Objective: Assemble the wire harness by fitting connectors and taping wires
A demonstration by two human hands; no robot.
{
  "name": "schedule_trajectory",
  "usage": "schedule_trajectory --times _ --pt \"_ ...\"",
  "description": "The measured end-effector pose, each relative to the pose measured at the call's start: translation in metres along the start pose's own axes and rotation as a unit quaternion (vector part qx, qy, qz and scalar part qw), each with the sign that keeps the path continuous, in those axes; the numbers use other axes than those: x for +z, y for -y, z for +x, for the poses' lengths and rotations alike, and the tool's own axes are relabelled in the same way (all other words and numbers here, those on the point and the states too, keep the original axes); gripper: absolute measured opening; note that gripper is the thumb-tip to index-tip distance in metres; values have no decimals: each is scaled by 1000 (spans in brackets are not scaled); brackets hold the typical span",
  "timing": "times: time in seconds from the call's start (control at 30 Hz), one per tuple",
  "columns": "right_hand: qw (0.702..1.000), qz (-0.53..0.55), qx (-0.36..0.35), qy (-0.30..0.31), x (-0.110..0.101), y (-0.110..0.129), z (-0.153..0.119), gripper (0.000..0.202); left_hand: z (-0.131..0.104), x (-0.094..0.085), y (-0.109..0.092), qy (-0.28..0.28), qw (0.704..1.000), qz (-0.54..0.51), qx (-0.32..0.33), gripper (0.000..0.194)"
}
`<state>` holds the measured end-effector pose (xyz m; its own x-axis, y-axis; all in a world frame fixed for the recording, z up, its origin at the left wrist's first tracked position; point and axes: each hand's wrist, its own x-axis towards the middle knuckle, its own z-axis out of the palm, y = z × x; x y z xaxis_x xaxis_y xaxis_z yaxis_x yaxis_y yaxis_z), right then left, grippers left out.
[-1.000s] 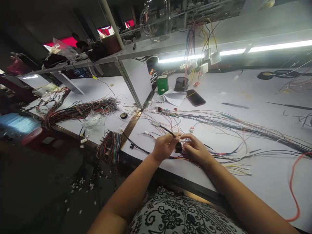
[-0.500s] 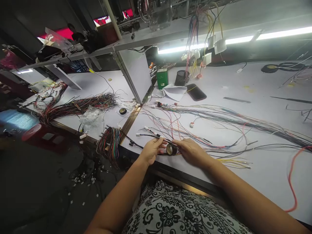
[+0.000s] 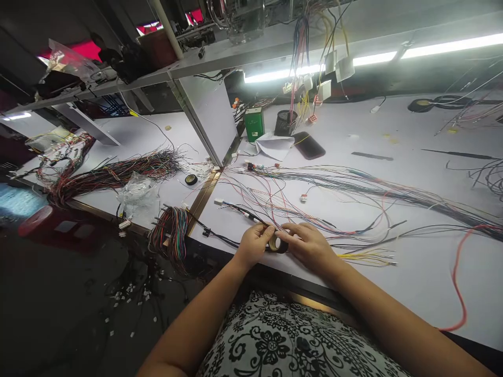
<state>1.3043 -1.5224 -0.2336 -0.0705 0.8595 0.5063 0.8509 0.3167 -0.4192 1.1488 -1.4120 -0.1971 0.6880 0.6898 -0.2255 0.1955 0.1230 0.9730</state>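
Observation:
My left hand [image 3: 256,243] pinches a black-wrapped wire bundle [image 3: 257,219] near the table's front edge. From its fingers the bundle runs up and left to a white connector [image 3: 218,201]. My right hand [image 3: 308,246] is closed around the right side of a roll of black tape [image 3: 280,246], its fingertips against the same bundle. The roll hangs tilted between both hands, partly covered by the fingers. A second black cable with a small black clip [image 3: 206,231] passes left of my left hand.
Long loose wires [image 3: 353,180] stretch across the white table to the right. A coiled wire bundle [image 3: 173,235] hangs over the front edge at left, by a plastic bag [image 3: 138,193]. Behind stand a green box [image 3: 254,125] and a phone [image 3: 309,146]. A shelf [image 3: 275,44] crosses above.
My hands have drawn closer together, with the fingers now covering more of the tape roll. The wire bundle's end has shifted slightly. The whole view has moved a little to the right.

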Motion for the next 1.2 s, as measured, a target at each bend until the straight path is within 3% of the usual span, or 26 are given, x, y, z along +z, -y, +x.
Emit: schedule_trajectory --times 0.07,0.17,0.23,0.3,0.37,0.47,0.67,0.73,0.8,0.87,0.93,1.0,1.07,1.2 --pt "998 41 41 -16 2 3 2 39 -1 5 2 -8 997 -67 -24 31" --pt "966 146 211 -13 4 3 6 35 -6 9 7 -37 988 -148 -27 30" --pt "926 197 317 46 2 -1 12 31 -8 8 9 -55 984 -170 -19 30" --pt "905 212 348 123 -2 -6 22 28 -11 4 10 -61 983 -170 -28 31" --pt "906 196 337 164 -7 -9 34 25 -12 -1 9 -56 985 -155 -58 33" --pt "915 177 319 174 -9 -11 47 24 -11 -4 10 -35 987 -120 -100 37" --pt "926 152 302 170 -10 -15 45 46 -7 6 18 -69 988 -118 -78 32" --pt "959 116 223 130 -16 -15 43 46 -5 10 19 -89 985 -126 -70 32" --pt "986 79 102 110 -26 -11 45 47 -4 13 19 -102 984 -131 -64 32" --pt "987 52 19 152 -36 -3 50 43 -3 15 18 -107 984 -131 -60 30" --pt "972 2 28 235 -41 7 59 30 -2 17 19 -115 983 -130 -53 29" --pt "948 -61 90 298 -40 15 69 24 -2 19 20 -126 984 -123 -36 26" --pt "928 -104 135 331 -35 19 79 22 -2 21 23 -135 984 -115 -20 23" --pt "908 -135 150 368 -26 21 92 14 -1 23 28 -149 981 -124 -15 19"
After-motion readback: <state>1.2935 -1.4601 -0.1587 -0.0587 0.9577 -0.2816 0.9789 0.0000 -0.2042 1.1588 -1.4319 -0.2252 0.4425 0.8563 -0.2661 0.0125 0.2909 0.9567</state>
